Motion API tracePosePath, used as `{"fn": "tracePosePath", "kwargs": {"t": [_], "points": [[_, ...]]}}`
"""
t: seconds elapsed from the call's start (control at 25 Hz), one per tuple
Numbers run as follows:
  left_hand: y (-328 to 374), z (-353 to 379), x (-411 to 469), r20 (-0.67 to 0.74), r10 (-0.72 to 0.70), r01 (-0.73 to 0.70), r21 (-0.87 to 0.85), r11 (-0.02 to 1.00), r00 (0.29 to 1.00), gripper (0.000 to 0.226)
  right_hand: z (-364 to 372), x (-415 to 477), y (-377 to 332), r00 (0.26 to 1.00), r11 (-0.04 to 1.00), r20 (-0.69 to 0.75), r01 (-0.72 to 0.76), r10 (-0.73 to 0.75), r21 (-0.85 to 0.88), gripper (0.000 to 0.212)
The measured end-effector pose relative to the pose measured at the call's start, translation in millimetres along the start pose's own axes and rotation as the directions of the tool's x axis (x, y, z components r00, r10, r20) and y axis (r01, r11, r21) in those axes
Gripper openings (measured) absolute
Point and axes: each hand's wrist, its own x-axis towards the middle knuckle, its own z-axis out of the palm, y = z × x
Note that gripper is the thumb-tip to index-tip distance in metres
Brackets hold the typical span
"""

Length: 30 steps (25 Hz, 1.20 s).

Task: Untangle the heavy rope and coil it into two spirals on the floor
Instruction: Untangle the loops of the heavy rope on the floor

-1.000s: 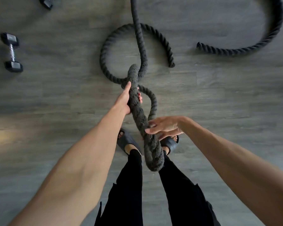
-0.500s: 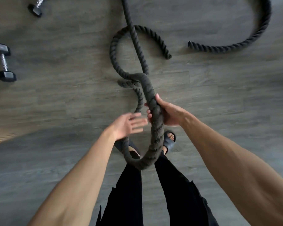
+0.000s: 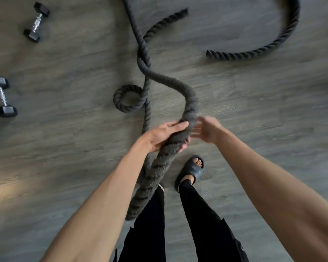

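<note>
Grey floor (image 3: 254, 114): dumbbells (image 3: 36, 22) left of rope (image 3: 189, 97)

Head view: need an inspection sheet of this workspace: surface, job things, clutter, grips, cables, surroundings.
Surface: grey wood-look plank floor; warm light patch lower left.
Job's things: thick dark grey twisted rope rises in an S-bend from the floor to the hands; small rope curl lies on the floor; free-ended stretch curves upper right; no spirals yet.
Clutter: two black hex dumbbells with chrome handles, left, apart from the rope.
Grips: left grip holds the rope; right grip open beside it, blurred, contact unclear.
Cables: nothing seen.
Surroundings: black trousers, dark slide sandal.
</note>
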Motion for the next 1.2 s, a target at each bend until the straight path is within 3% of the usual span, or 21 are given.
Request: {"fn": "tracePosePath", "kwargs": {"t": [0.04, 0.08, 0.16, 0.24, 0.32, 0.4, 0.44, 0.52, 0.6, 0.64, 0.88, 1.08, 1.2], "points": [[3.9, 7.1, 2.3, 0.052, -0.040, 0.035, 0.091, 0.995, 0.998, 0.030, -11.9, 0.4, -13.7, 0.999, 0.967, -0.004, 0.036, -0.037, 0.250, 0.052], [8.8, 13.3, 5.2, 0.076, -0.091, 0.074, 0.202, 0.977, 0.993, 0.032, -22.1, -0.9, -27.0, 1.000, 0.924, -0.005, 0.030, -0.030, 0.382, 0.068], [18.5, 25.4, 19.2, 0.069, -0.165, 0.122, 0.418, 0.900, 0.984, 0.027, -39.4, -3.0, -44.2, 0.996, 0.925, -0.085, 0.059, -0.029, 0.376, 0.060], [23.1, 37.9, 45.3, -0.044, -0.123, 0.125, 0.598, 0.792, 0.991, 0.022, -57.9, 1.4, -46.5, 0.944, 0.951, -0.323, 0.153, -0.061, 0.269, 0.036], [22.4, 42.9, 75.8, -0.231, 0.018, 0.149, 0.685, 0.713, 0.973, 0.023, -82.7, 2.8, -44.3, 0.810, 0.950, -0.565, 0.280, -0.156, 0.139, 0.033], [17.7, 36.4, 105.5, -0.400, 0.141, 0.189, 0.678, 0.711, 0.906, 0.019, -121.4, -0.5, -39.0, 0.680, 0.943, -0.686, 0.333, -0.257, -0.022, 0.034], [15.1, 30.4, 115.9, -0.454, 0.178, 0.219, 0.691, 0.689, 0.873, 0.016, -145.7, -4.3, -34.1, 0.624, 0.947, -0.720, 0.278, -0.304, -0.159, 0.033], [10.3, 21.7, 128.4, -0.507, 0.174, 0.314, 0.731, 0.605, 0.844, 0.014, -199.6, -8.9, -14.7, 0.579, 0.899, -0.734, -0.002, -0.356, -0.438, 0.034], [10.9, 25.6, 136.5, -0.526, 0.137, 0.376, 0.745, 0.551, 0.840, 0.016, -234.3, -16.1, 5.0, 0.597, 0.835, -0.753, -0.239, -0.277, -0.496, 0.035], [13.9, 28.4, 137.9, -0.530, 0.130, 0.394, 0.752, 0.529, 0.838, 0.016, -235.9, -15.5, 12.8, 0.618, 0.813, -0.746, -0.286, -0.248, -0.507, 0.036], [57.1, 9.0, 137.0, -0.539, 0.129, 0.452, 0.795, 0.403, 0.832, 0.015, -102.0, 28.2, 12.7, 0.871, 0.760, -0.409, -0.065, -0.273, -0.646, 0.027], [126.4, -66.8, 145.2, -0.559, 0.178, 0.487, 0.810, 0.326, 0.810, 0.015, 20.3, 99.2, -27.8, 0.930, 0.823, -0.292, 0.020, -0.223, -0.567, 0.030], [159.2, -137.1, 171.2, -0.569, 0.150, 0.527, 0.814, 0.242, 0.809, 0.021, 53.7, 166.9, -57.6, 0.910, 0.867, -0.362, -0.004, -0.204, -0.498, 0.030]]}}
